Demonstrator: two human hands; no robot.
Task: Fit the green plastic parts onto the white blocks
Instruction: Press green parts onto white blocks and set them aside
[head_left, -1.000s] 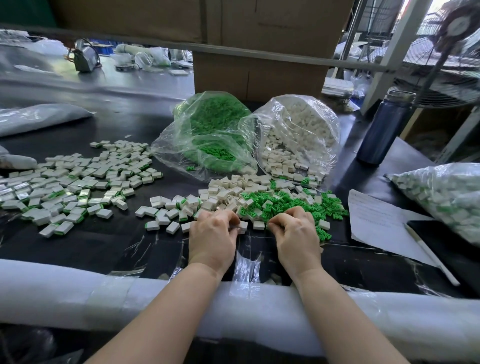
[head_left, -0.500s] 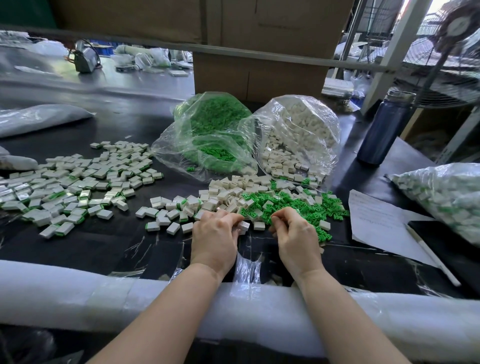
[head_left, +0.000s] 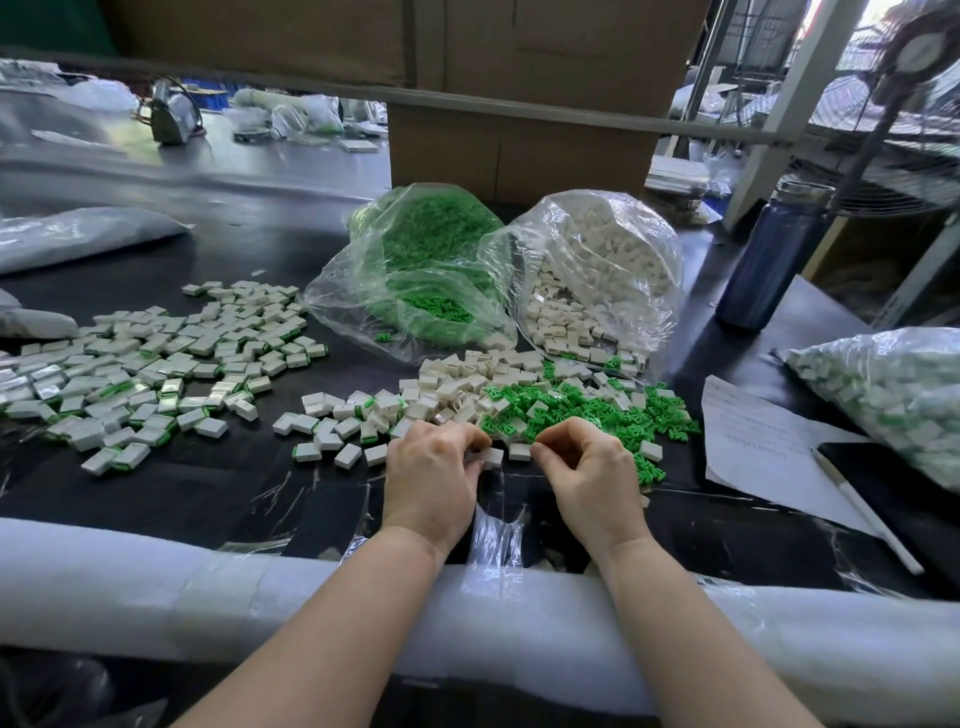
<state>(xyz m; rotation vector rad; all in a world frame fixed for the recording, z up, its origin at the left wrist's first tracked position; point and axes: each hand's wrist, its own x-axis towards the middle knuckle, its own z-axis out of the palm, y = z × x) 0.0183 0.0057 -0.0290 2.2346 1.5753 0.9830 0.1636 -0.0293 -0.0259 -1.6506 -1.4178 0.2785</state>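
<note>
Risk item, as I see it: left hand (head_left: 434, 467) grip pinched on a white block (head_left: 491, 457) above the worktop (head_left: 208, 493), right hand (head_left: 587, 467) fingers curled, contents indiscernible; loose green parts (head_left: 571, 410) adjoining invite a misaligned fit or a dropped piece

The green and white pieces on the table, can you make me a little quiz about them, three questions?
1. True or false: the bag of green parts lies to the left of the bag of white blocks.
2. Which hand holds a white block? A) left hand B) right hand C) neither
3. Fill in: beside the sheet of paper at the right lies a white ____.

Key: 1 true; 2 A; 3 pen.
</note>
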